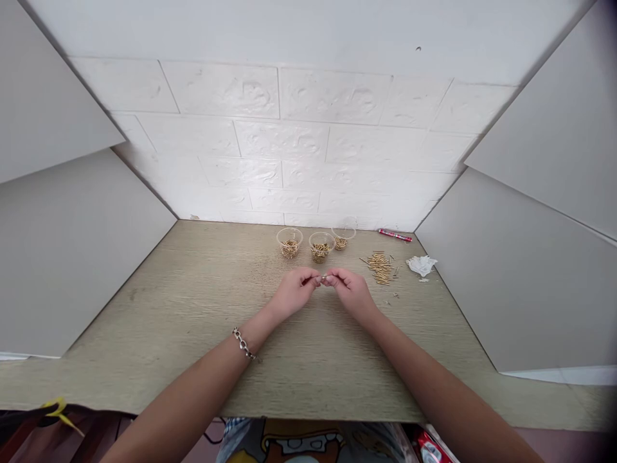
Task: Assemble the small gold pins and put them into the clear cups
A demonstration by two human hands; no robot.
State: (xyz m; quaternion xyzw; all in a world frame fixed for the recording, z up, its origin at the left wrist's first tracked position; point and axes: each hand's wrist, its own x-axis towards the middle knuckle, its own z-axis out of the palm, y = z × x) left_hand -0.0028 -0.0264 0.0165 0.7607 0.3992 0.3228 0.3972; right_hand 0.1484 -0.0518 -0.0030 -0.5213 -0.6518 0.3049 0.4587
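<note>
My left hand (297, 289) and my right hand (349, 292) meet over the middle of the table, both pinched closed. Between their fingertips is a tiny metal piece (323, 278), mostly covered and too small to name. Just beyond the hands stand three clear plastic cups: the left cup (290, 244) and the middle cup (321, 247) hold small gold-coloured metal parts, and the back right cup (343, 233) has fewer in it. Right of my right hand lies a pile of thin gold-coloured metal pins (380, 268).
A crumpled white tissue (421, 265) lies right of the pile, and a red wrapped stick (395, 235) near the back wall. Small loose bits (396, 295) are scattered nearer. Grey panels (520, 270) stand at both sides of the wooden table (193, 308).
</note>
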